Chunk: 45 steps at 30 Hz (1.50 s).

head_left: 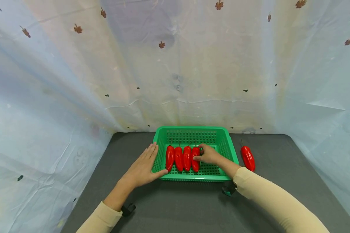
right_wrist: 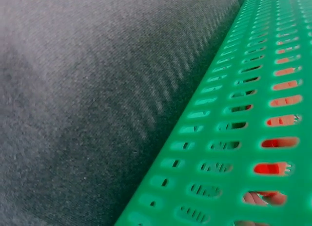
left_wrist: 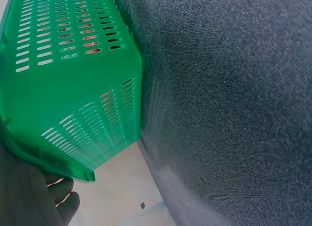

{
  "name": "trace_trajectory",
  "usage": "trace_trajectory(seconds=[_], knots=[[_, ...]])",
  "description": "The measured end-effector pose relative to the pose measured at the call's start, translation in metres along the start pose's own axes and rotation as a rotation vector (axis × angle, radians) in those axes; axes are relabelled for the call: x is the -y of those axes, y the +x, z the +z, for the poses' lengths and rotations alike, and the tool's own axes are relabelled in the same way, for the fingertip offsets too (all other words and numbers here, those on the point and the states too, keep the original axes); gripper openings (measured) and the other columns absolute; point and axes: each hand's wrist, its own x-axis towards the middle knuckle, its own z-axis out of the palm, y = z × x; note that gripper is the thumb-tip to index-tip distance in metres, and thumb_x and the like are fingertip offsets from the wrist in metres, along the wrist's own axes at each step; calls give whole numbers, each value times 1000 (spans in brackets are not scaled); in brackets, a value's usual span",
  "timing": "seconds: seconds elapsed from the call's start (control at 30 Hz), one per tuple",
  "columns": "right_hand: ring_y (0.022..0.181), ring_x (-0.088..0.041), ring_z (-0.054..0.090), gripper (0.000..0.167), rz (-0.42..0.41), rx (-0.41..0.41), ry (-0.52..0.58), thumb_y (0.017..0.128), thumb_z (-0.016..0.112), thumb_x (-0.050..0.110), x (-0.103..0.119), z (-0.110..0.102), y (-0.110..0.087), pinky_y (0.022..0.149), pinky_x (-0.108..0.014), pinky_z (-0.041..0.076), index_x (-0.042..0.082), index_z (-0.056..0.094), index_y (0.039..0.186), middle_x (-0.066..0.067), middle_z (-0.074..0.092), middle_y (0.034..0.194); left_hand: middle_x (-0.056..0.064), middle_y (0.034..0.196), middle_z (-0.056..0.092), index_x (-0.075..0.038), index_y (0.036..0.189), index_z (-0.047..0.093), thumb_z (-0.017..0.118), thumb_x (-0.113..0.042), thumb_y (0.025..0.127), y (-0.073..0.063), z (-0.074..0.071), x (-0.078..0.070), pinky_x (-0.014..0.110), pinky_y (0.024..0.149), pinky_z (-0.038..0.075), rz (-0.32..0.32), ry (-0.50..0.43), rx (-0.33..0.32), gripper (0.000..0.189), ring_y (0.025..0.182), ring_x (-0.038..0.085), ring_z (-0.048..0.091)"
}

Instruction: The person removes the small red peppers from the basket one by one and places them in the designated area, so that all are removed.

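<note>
Several glossy red peppers [head_left: 178,158] with thin stems lie side by side in a green plastic basket [head_left: 192,177], in its left and middle part. My right hand [head_left: 209,155] reaches over the near rim and grips the rightmost of these, a red pepper [head_left: 196,165], between thumb and fingers. Fingertips of that hand show through the slots in the right wrist view. At the basket's front left corner rests my left hand [head_left: 142,170], its fingers straight along the left rim and its thumb on the front rim. The left wrist view shows its fingers [left_wrist: 68,206] outside the rim.
Another red pepper [head_left: 248,158] lies on the dark grey table [head_left: 180,207], right of the basket. Pale plastic sheeting [head_left: 192,71] hangs behind the table and along both sides. Dark bands are on both wrists.
</note>
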Motion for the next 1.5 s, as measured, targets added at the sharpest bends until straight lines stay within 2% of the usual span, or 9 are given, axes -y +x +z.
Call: trace_trajectory(seconds=[0.2, 0.7, 0.83, 1.1, 1.23, 1.5], knots=[[102, -32, 70, 69, 1, 8, -6, 98, 82, 23, 2, 0, -1, 86, -45, 61, -13, 50, 148, -24, 70, 118, 12, 181, 3, -2, 172, 9, 48, -85, 97, 0, 0, -1, 49, 134, 14, 3, -1, 0, 118, 167, 28, 2], [84, -23, 67, 66, -4, -8, 65, 95, 84, 16, 1, -2, -3, 71, -37, 57, -2, 46, 146, -14, 69, 101, 12, 181, 2, -3, 172, 8, 47, -85, 97, -1, 1, 1, 49, 135, 14, 9, -7, -12, 118, 167, 28, 2], [83, -25, 67, 65, -7, -15, 73, 96, 84, 14, 0, -2, -2, 69, -37, 57, 0, 46, 147, -17, 69, 105, 11, 181, 2, -3, 172, 8, 48, -85, 97, -1, 1, 1, 49, 135, 14, 11, 0, -13, 118, 167, 27, 2], [85, -27, 67, 63, -31, -46, 102, 99, 80, 13, 6, -9, -5, 70, -38, 57, 2, 46, 150, -24, 64, 121, 11, 181, 1, -3, 172, 8, 48, -84, 97, 0, -1, 0, 50, 135, 12, 10, 1, -12, 117, 167, 27, 1], [83, -26, 67, 62, -61, -60, 145, 99, 79, 11, 5, -11, -7, 69, -38, 57, 1, 45, 150, -24, 63, 122, 12, 181, 2, -4, 172, 7, 47, -85, 97, 0, -1, 0, 49, 135, 12, 6, 4, -8, 118, 167, 28, 2], [104, -35, 70, 64, -104, -80, 233, 101, 78, 14, 9, -20, -15, 72, -39, 61, 3, 44, 154, -25, 60, 125, 12, 181, 4, -3, 172, 10, 49, -84, 97, 0, 0, 0, 50, 135, 10, 7, 7, -8, 117, 167, 28, 3]])
